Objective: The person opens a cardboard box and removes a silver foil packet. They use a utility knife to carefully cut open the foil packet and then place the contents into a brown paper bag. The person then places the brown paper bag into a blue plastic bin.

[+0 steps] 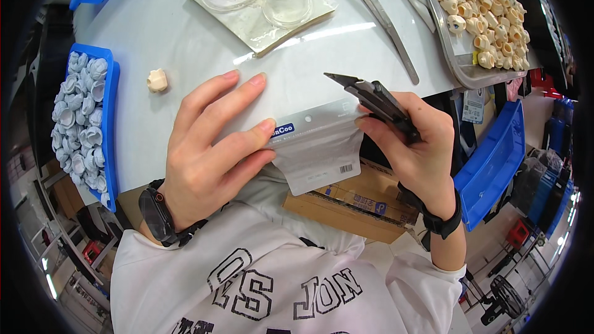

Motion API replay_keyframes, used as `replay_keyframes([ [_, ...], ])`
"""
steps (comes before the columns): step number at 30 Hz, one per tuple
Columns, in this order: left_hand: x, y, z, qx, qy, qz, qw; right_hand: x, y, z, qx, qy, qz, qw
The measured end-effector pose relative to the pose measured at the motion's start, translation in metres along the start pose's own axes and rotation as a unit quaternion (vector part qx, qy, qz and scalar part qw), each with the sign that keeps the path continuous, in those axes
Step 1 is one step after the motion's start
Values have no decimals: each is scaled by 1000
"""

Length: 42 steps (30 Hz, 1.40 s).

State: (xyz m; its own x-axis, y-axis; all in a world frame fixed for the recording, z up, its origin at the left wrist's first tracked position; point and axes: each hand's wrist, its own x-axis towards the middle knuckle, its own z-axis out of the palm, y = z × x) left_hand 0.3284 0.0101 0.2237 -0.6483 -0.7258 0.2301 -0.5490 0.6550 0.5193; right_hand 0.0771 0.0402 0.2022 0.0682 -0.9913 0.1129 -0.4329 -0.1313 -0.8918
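A silver-grey flat pouch (pixel 322 154) with a round hang hole hangs over the near table edge, its top strip lying on the table. My left hand (pixel 210 139) grips the pouch's left edge between its lower fingers, while two other fingers stretch out over the table. Held in my right hand (pixel 424 148) is a black utility knife (pixel 380 102), its dark pointed blade out and aimed up and left above the pouch. The thumb of that hand also presses at the pouch's right top corner. A small cream doll-head part (pixel 158 80) lies beyond my left hand.
At left stands a blue tray (pixel 111 130) of grey-blue moulded parts; far right, a metal tray (pixel 458 68) of cream head parts. Clear round containers (pixel 288 0) sit on a square slab (pixel 263 43). Long metal tweezers (pixel 383 21) lie nearby. Below are a cardboard box (pixel 346 216) and blue bin (pixel 495 161).
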Motion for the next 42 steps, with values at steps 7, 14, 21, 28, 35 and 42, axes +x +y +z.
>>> replay_keyframes([
  [7,0,0,0,1,3,3,1000,0,0,0,-6,-3,-3,1000],
  [14,0,0,3,10,14,2,1000,0,-2,0,-4,-2,10,1000],
  [21,1,2,4,19,21,5,1000,-1,1,2,0,6,-15,1000],
  [28,1,0,5,46,38,16,998,-7,-19,-17,109,-11,115,987],
  [35,-1,0,4,28,20,15,999,-36,-23,-31,64,-6,162,985],
  [42,-1,0,5,35,26,18,999,-59,-32,-30,-133,-101,11,986],
])
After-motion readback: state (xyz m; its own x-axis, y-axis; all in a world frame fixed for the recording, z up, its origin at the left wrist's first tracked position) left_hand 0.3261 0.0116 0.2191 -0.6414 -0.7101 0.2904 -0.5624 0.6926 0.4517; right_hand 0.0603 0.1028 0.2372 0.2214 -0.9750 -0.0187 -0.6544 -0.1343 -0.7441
